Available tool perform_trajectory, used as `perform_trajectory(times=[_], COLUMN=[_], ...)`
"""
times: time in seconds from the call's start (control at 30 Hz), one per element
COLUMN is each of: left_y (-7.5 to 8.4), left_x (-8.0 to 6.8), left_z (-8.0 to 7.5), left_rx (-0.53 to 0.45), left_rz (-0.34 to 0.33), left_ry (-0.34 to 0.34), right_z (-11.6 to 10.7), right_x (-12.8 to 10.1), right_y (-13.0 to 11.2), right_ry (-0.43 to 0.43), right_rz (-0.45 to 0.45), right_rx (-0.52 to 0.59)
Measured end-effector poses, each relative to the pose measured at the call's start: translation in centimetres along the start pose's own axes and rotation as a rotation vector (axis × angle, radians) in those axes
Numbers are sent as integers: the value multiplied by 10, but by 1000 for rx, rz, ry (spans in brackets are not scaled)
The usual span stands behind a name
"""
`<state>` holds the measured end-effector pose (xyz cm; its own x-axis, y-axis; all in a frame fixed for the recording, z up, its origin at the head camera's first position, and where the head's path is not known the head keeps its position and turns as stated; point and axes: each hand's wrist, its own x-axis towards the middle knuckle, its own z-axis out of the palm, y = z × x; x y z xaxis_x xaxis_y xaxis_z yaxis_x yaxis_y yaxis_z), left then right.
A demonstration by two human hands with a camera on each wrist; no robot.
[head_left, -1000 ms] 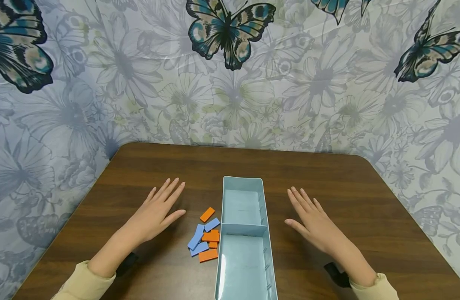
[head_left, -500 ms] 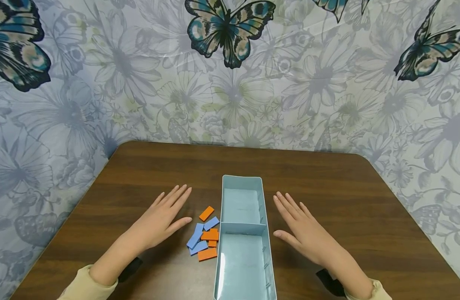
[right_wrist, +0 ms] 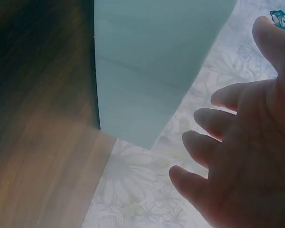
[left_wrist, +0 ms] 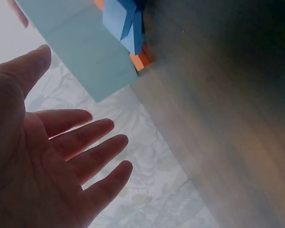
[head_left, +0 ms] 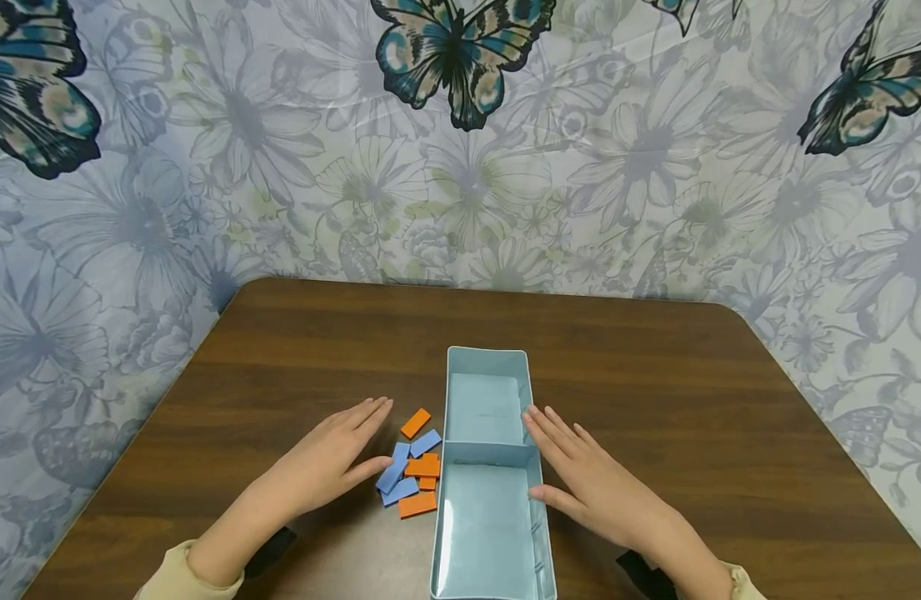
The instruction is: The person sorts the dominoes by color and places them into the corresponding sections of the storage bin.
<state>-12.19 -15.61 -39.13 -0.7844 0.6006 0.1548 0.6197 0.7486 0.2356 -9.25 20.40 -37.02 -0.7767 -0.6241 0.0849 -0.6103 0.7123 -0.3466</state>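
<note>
A long light-blue tray point(head_left: 484, 454) with a divider stands on the table, one smaller compartment at the far end and a longer one nearer. Along its left side lies a loose group of flat blocks, orange ones point(head_left: 417, 505) and blue ones point(head_left: 393, 468). My left hand point(head_left: 328, 458) holds nothing; its fingers are extended and the thumb tip is right beside the blue blocks. My right hand point(head_left: 598, 483), also holding nothing, has its fingertips at the tray's right rim. Both wrist views show the palms with fingers spread, facing the tray's side walls point(left_wrist: 80, 52).
The brown wooden table point(head_left: 340, 333) has rounded far corners. Behind it hangs a pale flowered wall covering point(head_left: 475, 200) with teal butterflies point(head_left: 460, 54). A dark band point(head_left: 643, 575) sits under the right wrist.
Both hands have moved inward and slightly nearer the body, the right one up to the tray's rim and the left one up to the blocks. Tray and blocks have stayed in place.
</note>
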Motion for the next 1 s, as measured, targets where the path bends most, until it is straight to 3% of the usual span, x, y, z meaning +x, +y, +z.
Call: perform_trajectory(times=[0.23,0.43,0.63,1.0], left_y=[5,9,11,13], left_x=[1,3,4,1], left_z=[0,2,3,13], left_rx=[-54,-45,-29,-22], left_rz=[-53,-101,-80,-82], left_ry=[-73,-128,-136,-231], right_z=[1,0,0,5], right_x=[0,-2,-2,-8], right_y=[1,0,0,-4], right_ry=[-28,-20,-2,-19], right_rz=[-7,-34,-43,16], right_rx=[-15,-25,-31,16])
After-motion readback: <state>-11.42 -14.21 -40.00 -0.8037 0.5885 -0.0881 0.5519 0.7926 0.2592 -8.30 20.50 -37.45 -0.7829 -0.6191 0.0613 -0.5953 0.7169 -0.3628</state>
